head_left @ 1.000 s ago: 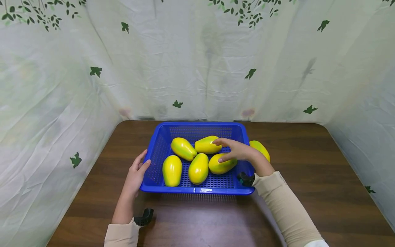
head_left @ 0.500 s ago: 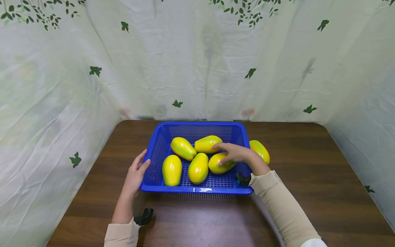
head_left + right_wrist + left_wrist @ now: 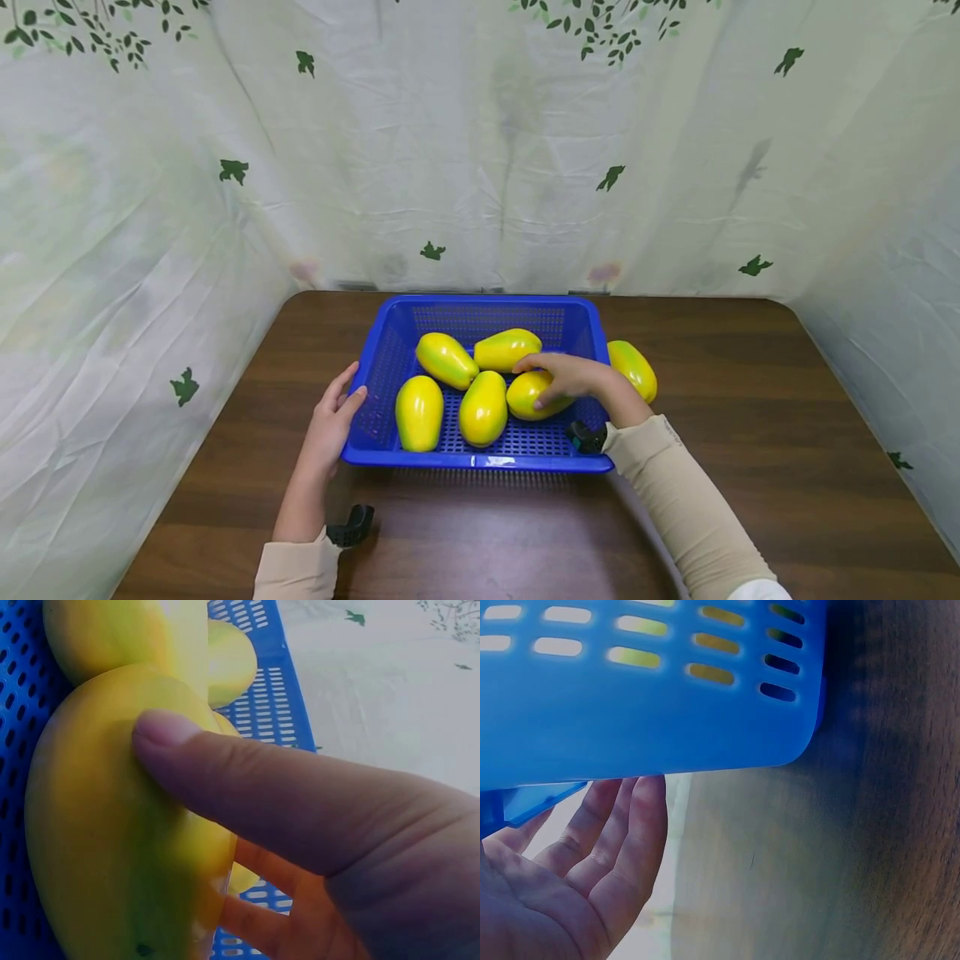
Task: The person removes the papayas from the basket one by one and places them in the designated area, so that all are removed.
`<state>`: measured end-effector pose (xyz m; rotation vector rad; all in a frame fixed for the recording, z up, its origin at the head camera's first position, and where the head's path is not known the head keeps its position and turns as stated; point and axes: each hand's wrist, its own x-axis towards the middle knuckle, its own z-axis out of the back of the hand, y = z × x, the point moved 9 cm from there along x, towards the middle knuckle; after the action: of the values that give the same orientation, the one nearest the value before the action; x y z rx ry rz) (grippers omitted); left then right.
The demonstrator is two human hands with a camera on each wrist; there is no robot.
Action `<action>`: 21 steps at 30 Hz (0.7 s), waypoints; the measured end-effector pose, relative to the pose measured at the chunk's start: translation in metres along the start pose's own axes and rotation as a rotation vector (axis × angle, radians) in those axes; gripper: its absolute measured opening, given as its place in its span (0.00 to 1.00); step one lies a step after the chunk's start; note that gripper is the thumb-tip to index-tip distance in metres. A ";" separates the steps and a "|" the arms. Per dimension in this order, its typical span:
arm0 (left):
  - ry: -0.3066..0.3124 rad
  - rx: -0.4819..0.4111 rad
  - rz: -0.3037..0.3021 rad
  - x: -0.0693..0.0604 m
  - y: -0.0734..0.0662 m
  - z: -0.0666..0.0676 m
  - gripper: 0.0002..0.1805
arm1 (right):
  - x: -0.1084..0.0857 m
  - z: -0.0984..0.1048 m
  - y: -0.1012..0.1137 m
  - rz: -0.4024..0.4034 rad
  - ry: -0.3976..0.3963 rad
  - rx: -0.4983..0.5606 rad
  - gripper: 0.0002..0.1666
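A blue basket (image 3: 480,461) holds several yellow fruits, among them one at the front left (image 3: 419,413) and one at the front middle (image 3: 483,409). My right hand (image 3: 577,381) reaches over the right rim and grips the front-right fruit (image 3: 528,395). In the right wrist view, the thumb (image 3: 180,742) presses on this fruit's near side (image 3: 97,817), while the other fingers go behind it, partly hidden. At the basket's left rim, my left hand (image 3: 330,423) holds the edge with the thumb on top; the left wrist view shows its fingers (image 3: 641,832) against the outer wall (image 3: 667,727).
Another yellow fruit (image 3: 633,370) lies outside the basket, close to its right wall and partly hidden by the right forearm. The brown wooden table (image 3: 480,533) carries the basket near its far edge. A pale patterned curtain (image 3: 495,150) hangs behind and at both sides.
My right hand has moved left and slightly down, from above the front-right fruit to around it. My left hand stays at the rim, and the basket has not visibly moved.
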<state>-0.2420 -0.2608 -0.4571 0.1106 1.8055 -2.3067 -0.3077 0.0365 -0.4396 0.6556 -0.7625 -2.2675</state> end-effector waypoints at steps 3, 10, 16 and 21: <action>-0.002 0.008 -0.001 -0.001 -0.001 0.000 0.32 | 0.000 -0.001 0.000 -0.006 0.006 -0.001 0.33; -0.002 0.005 0.009 -0.001 -0.001 0.000 0.32 | -0.001 0.001 0.000 -0.006 -0.001 -0.012 0.31; -0.001 0.002 0.010 0.000 0.000 0.000 0.31 | -0.001 0.002 0.000 0.009 -0.021 0.003 0.30; -0.006 0.021 0.007 0.000 0.000 0.000 0.31 | 0.000 0.003 -0.002 0.017 -0.030 0.022 0.31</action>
<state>-0.2418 -0.2608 -0.4566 0.1128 1.7754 -2.3192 -0.3103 0.0385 -0.4387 0.6249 -0.8060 -2.2612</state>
